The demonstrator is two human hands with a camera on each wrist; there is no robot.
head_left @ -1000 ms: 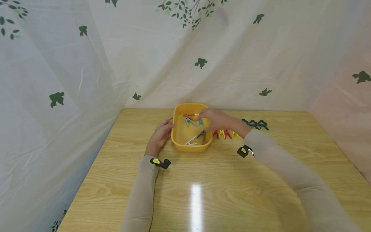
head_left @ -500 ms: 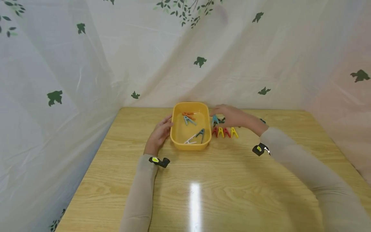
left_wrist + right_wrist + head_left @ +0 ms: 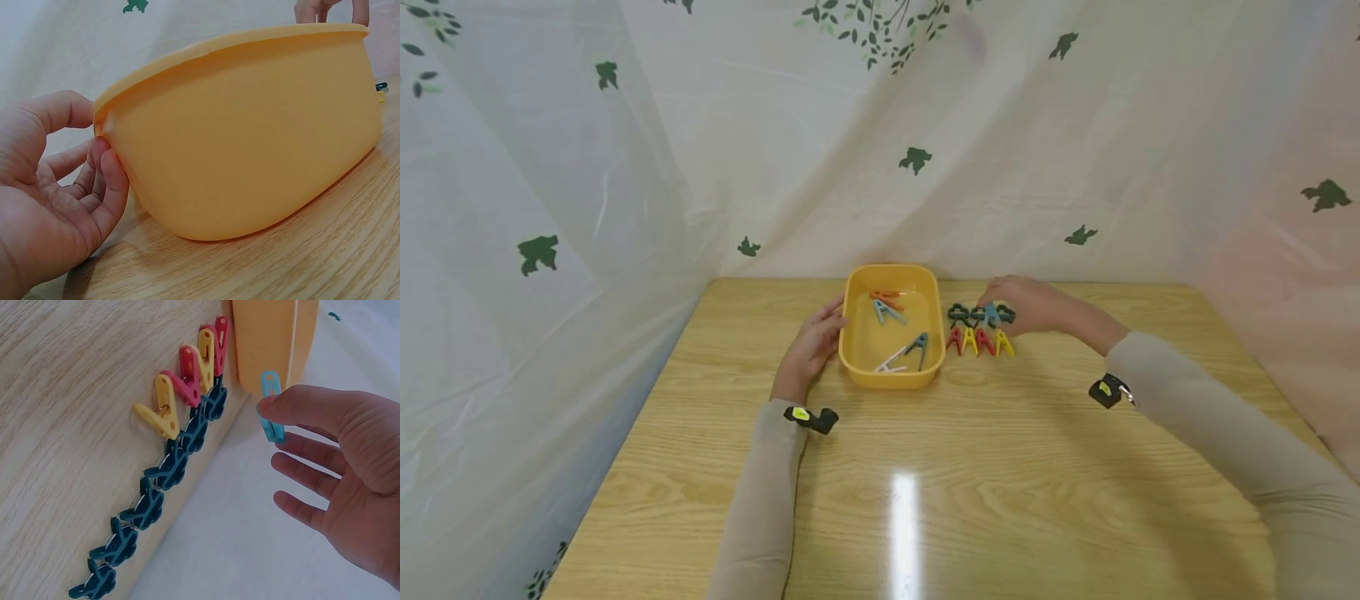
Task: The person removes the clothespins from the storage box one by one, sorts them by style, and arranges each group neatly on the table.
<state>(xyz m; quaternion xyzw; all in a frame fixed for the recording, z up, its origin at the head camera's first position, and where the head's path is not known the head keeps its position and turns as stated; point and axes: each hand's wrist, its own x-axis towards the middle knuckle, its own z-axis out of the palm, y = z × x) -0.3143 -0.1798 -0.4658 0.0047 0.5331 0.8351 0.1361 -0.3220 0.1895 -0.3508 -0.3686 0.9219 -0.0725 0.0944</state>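
Observation:
My left hand [image 3: 808,350] grips the rim of a yellow plastic basin [image 3: 250,131] at its left side; fingers curl under the rim in the left wrist view. Between thumb and forefinger my right hand [image 3: 350,450] pinches a light blue clothespin [image 3: 271,406], held above the row of dark green clips [image 3: 145,507]. The other right fingers are spread and loosely bent. Inside the basin lie an orange clothespin [image 3: 887,294], a pale blue clothespin [image 3: 887,312], a grey-green clothespin [image 3: 919,343] and a white clothespin [image 3: 891,362].
Right of the basin, red clothespins [image 3: 189,370] and yellow clothespins [image 3: 165,403] stand in an alternating row in front of the dark green clips. Everything sits near the back edge of a wooden table [image 3: 1000,467]. A white patterned curtain [image 3: 820,167] hangs behind.
My right hand has carried the light blue clothespin out of the basin and rightwards, over the dark green clips. The left hand has stayed at the basin's side.

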